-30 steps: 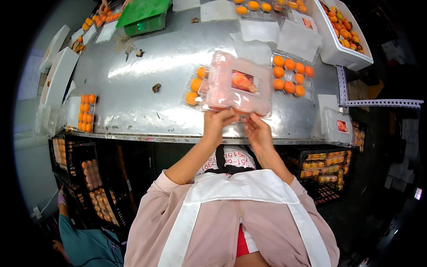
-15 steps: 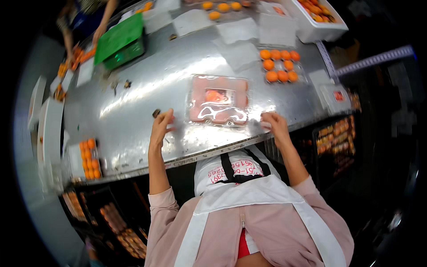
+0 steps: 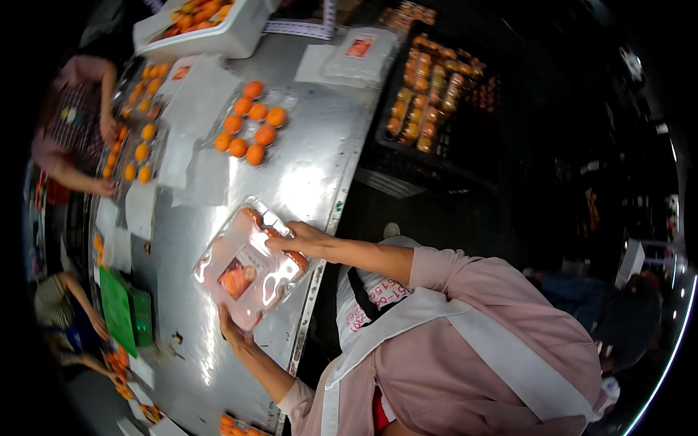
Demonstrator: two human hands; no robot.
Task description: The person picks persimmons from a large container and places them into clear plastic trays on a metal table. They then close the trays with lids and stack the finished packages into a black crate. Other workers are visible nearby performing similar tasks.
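Observation:
A clear plastic pack of round orange fruit (image 3: 231, 251), with a pinkish cover and a picture label, is held over the near edge of the metal table. My left hand (image 3: 231, 325) grips its lower corner, while my right hand (image 3: 298, 241) clasps the opposite side with the thumb on top. Most fingers of both hands are hidden under the pack. Beyond it, an open clear tray of orange fruit (image 3: 264, 134) rests on the table, with a gap in its middle.
A white foam box (image 3: 243, 35) of fruit and stacked clear covers (image 3: 361, 59) are at the table's far end. A black crate (image 3: 389, 134) of packed fruit stands right of the table. Two co-workers handle fruit at left, near a green basket (image 3: 118, 311).
My view has swung to the right. Both hands, apart from the pack half a second ago, now grip it, and the pack is turned at an angle.

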